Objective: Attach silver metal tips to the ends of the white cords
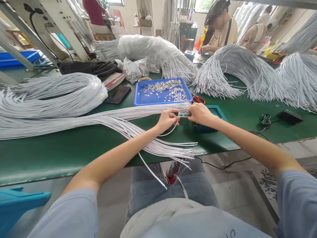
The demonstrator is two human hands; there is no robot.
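Note:
My left hand (pixel 168 119) is closed in a pinch at the left end of a small pale green piece (pixel 183 114) whose kind I cannot make out. A white wire (pixel 171 131) loops down from those fingers. At the piece's right end, my right hand (pixel 200 113) is closed, its fingertips partly hidden. Beneath my right wrist stands a dark teal box (pixel 218 111). A bundle of white wires (pixel 138 112) runs behind my left hand, and another bunch of loose white wires (pixel 160 147) fans out in front, over the table edge.
A blue tray (pixel 137 94) holds many small metal pieces, with red-handled scissors (pixel 198 99) beside it. A phone (pixel 119 94) lies left of the tray. Large grey cable bundles (pixel 86 89) cover the left and back. A black adapter (pixel 289 116) sits right. Another person (pixel 223 33) sits opposite.

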